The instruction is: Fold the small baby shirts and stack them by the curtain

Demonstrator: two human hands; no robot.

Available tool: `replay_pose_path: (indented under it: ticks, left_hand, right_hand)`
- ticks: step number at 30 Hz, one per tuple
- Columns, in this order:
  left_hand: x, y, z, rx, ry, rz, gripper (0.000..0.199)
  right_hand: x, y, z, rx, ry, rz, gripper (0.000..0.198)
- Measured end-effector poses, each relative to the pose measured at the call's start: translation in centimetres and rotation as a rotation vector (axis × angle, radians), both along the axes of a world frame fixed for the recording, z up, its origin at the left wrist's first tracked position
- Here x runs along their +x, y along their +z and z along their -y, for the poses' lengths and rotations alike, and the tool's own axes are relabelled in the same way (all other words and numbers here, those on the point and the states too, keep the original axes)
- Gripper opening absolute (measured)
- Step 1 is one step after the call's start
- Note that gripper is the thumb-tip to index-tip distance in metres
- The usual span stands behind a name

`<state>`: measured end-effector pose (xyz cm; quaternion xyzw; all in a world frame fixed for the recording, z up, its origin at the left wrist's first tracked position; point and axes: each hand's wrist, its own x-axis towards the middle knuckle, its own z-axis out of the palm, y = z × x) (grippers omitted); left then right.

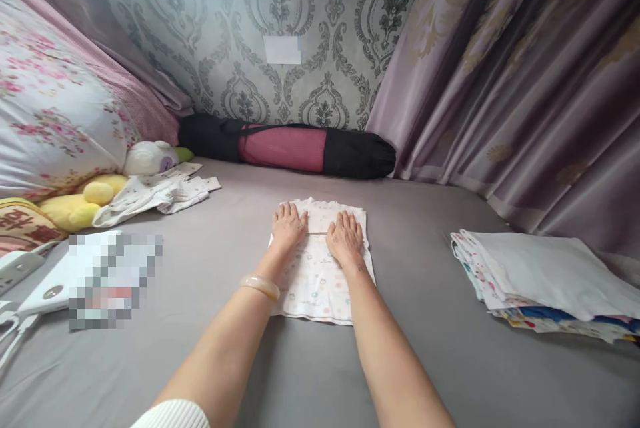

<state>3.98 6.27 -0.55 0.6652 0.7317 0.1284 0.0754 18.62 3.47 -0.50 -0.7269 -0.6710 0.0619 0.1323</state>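
Note:
A white garment with small pastel prints point(315, 281) lies folded on the grey bed sheet point(210, 361), straight ahead of me. My left hand point(290, 224) rests flat on its upper left part, fingers stretched away from me. On the upper right part lies my right hand point(345, 237), also flat with its fingers extended. A folded edge runs across the cloth between the two hands. Neither hand grips the fabric. A pale bangle point(260, 287) circles my left wrist.
A stack of folded clothes point(540, 275) sits at the right. To the left are a crumpled printed garment point(160, 195), a yellow plush toy point(85, 203), a floral pillow point(55, 101) and a white power bank point(60, 281) with cables. A black and red long bag point(285, 147) lies along the wall.

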Motion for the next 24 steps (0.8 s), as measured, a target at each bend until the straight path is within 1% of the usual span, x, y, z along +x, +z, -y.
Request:
replay_pose_path:
  ticks: [6,10,13,20,24]
  left_hand:
    - [-2.3,-0.1,-1.6,-0.062,-0.031,0.002,0.069]
    - [-4.3,-0.1,-2.4,-0.115,-0.092,-0.003,0.063]
    - [-5.5,-0.1,-3.0,-0.123,-0.107,-0.016,0.058]
    - [-7.4,-0.6,-4.0,-0.083,-0.031,-0.009,0.059]
    - [-8.6,-0.6,-4.6,-0.078,-0.031,-0.005,0.054]
  right_hand:
    - [0.2,-0.4,0.0,0.028,-0.085,-0.011,0.058]
    - [0.1,-0.5,-0.1,0.011,-0.1,-0.02,0.058]
    - [0.1,-0.4,0.0,-0.001,-0.095,-0.017,0.059]
    - [0.1,-0.2,0.0,-0.02,-0.093,-0.012,0.059]
    - [0.1,-0.2,0.1,-0.013,-0.094,-0.011,0.059]
